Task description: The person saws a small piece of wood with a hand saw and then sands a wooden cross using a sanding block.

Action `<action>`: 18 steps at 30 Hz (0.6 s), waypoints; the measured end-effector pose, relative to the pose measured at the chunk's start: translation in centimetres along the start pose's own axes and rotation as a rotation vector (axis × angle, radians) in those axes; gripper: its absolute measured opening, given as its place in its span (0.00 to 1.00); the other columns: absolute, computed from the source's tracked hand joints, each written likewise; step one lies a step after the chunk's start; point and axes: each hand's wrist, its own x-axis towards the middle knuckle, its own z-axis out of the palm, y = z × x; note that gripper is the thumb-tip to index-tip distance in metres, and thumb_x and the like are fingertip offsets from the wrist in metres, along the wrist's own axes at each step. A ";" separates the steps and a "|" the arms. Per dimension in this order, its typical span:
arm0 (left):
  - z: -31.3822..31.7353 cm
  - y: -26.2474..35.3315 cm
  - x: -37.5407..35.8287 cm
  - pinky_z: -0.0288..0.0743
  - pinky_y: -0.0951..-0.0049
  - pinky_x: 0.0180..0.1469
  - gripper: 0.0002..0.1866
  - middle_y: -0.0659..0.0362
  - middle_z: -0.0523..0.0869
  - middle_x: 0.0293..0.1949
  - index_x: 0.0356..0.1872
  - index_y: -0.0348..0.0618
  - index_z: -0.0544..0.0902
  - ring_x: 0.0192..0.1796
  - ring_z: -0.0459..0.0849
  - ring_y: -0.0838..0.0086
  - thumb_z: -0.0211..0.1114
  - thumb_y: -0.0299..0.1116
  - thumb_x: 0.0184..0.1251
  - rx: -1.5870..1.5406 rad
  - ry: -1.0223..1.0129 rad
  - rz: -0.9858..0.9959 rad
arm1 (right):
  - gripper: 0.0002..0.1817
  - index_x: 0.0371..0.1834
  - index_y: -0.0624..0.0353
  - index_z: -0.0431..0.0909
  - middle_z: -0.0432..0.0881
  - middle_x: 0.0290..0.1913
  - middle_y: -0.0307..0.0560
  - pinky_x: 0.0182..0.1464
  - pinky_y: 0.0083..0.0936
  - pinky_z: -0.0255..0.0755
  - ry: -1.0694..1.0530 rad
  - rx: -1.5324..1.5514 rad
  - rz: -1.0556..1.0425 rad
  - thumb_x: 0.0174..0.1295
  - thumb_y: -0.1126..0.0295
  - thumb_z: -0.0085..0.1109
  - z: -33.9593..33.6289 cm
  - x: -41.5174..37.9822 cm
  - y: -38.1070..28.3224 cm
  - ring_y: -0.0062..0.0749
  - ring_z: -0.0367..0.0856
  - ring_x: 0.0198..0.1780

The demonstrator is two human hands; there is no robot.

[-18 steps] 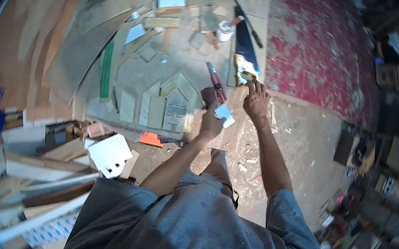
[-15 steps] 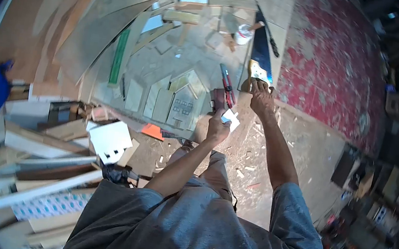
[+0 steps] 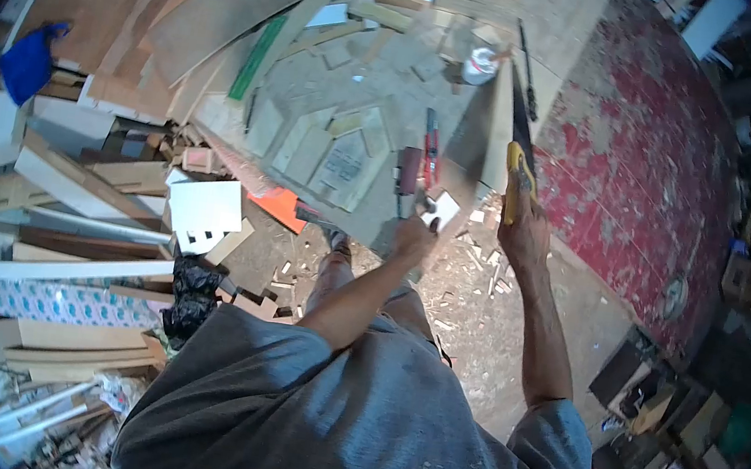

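My right hand [image 3: 525, 238] is wrapped round the yellow handle of a handsaw [image 3: 519, 172], whose dark blade points away from me, raised off the worktop. My left hand [image 3: 414, 237] grips a small white piece of board [image 3: 441, 211] near the front edge of the worktop. Just beyond the left hand lie a dark reddish block [image 3: 409, 171] and a red-and-black tool [image 3: 431, 146], perhaps a utility knife. Left of these, several wooden strips [image 3: 313, 154] are laid in a pointed, house-like shape around a piece with small window-like markings [image 3: 343, 167].
A white tub [image 3: 481, 66] stands far back on the worktop, near a second dark, thin tool [image 3: 526, 70]. To the left are a green strip [image 3: 257, 58], an orange item [image 3: 279, 208] and stacked offcuts [image 3: 85, 232]. A worn red panel [image 3: 636, 173] lies right. Wood scraps litter the floor [image 3: 481, 290].
My right hand has closed round the saw handle and lifted the saw, turning its blade on edge. My left hand still holds the white piece. The whole view has shifted slightly.
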 end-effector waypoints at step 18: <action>-2.8 -1.8 5.6 0.77 0.60 0.62 0.20 0.50 0.80 0.57 0.55 0.36 0.84 0.60 0.78 0.56 0.68 0.28 0.61 0.623 -0.196 1.503 | 0.33 0.73 0.68 0.70 0.83 0.50 0.51 0.42 0.21 0.75 0.782 1.041 1.069 0.75 0.54 0.58 0.4 -27.8 -13.3 0.23 0.80 0.43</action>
